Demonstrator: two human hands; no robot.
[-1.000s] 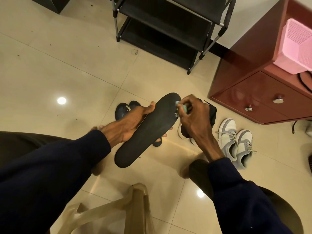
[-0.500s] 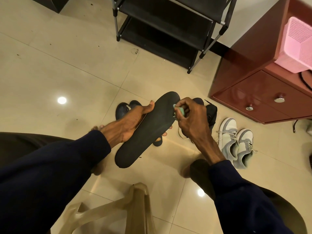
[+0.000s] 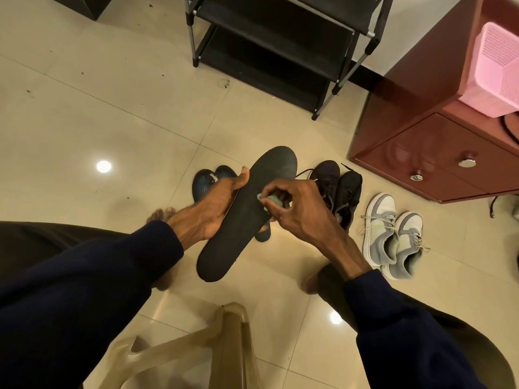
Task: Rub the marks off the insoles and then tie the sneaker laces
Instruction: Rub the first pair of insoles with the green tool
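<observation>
A shoe rack (image 3: 269, 51) stood on the tiled floor (image 3: 112, 108) at 12 o'clock. The left hand (image 3: 210, 206) gripped the insole (image 3: 238, 234); the right hand (image 3: 297, 209) pinched an eraser (image 3: 271, 200) against it.

Sneakers (image 3: 391, 234) on tiled floor (image 3: 118, 130)

Left grip (image 3: 209, 210) clasps, right grip (image 3: 299, 210) pinches, fingers curled.
</observation>
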